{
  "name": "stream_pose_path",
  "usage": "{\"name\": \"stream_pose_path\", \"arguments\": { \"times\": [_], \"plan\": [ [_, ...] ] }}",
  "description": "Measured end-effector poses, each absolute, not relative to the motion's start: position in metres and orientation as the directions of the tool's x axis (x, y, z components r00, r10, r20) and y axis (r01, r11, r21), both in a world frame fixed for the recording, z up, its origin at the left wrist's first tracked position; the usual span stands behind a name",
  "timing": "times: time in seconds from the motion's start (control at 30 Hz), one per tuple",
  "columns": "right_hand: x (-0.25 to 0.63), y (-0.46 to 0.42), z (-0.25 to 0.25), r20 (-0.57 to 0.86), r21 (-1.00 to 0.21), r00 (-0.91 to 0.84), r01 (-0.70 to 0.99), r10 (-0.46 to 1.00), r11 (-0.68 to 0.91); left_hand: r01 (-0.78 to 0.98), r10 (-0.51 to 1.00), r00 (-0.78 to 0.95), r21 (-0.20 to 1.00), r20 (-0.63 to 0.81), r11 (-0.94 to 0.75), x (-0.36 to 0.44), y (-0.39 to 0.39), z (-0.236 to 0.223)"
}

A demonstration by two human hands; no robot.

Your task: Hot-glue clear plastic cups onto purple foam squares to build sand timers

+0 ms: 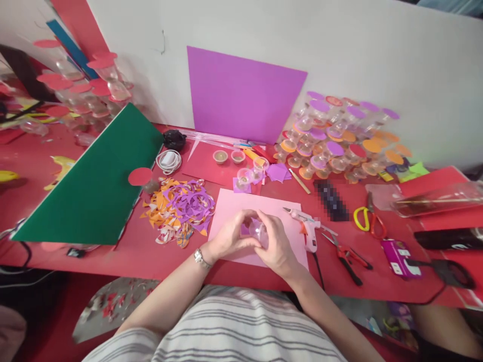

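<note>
Between my two hands is a small clear plastic cup with a bit of purple paper against it. My left hand curls round its left side, with a watch on the wrist. My right hand closes round the right side, thumbs nearly meeting in front. Both hands are over a pink sheet on the red table. A white glue gun lies by the sheet's right edge. Beyond the sheet, a clear cup piece stands on a purple square, near loose purple squares.
Paper scraps are heaped left, beside a slanted green board. Many finished cup pieces cluster back right. Pliers, scissors and a purple box lie right. A purple board leans behind.
</note>
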State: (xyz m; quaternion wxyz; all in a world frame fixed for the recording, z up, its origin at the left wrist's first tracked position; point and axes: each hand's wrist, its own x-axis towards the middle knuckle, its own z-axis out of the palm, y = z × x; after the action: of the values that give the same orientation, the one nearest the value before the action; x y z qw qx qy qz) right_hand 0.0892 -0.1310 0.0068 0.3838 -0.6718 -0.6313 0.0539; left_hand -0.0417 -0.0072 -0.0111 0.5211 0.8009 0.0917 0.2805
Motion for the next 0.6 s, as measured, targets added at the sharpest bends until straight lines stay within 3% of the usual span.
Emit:
{"name": "stream_pose_path", "arguments": {
  "times": [0.27,0.43,0.6],
  "plan": [
    [0.083,-0.145,0.004,0.465,-0.514,0.219,0.856,0.858,0.061,-0.183,0.299,0.907,0.917,0.296,-0.354,-0.045,-0.006,-0.004],
    [0.096,-0.165,0.004,0.466,-0.564,0.315,0.826,0.827,0.004,-0.146,0.408,0.868,0.932,0.282,-0.331,-0.044,0.001,-0.006],
    [0.133,-0.196,0.000,0.375,-0.683,0.558,0.706,0.740,-0.186,-0.104,0.550,0.785,0.936,0.285,-0.338,-0.044,0.007,-0.004]
  ]
}}
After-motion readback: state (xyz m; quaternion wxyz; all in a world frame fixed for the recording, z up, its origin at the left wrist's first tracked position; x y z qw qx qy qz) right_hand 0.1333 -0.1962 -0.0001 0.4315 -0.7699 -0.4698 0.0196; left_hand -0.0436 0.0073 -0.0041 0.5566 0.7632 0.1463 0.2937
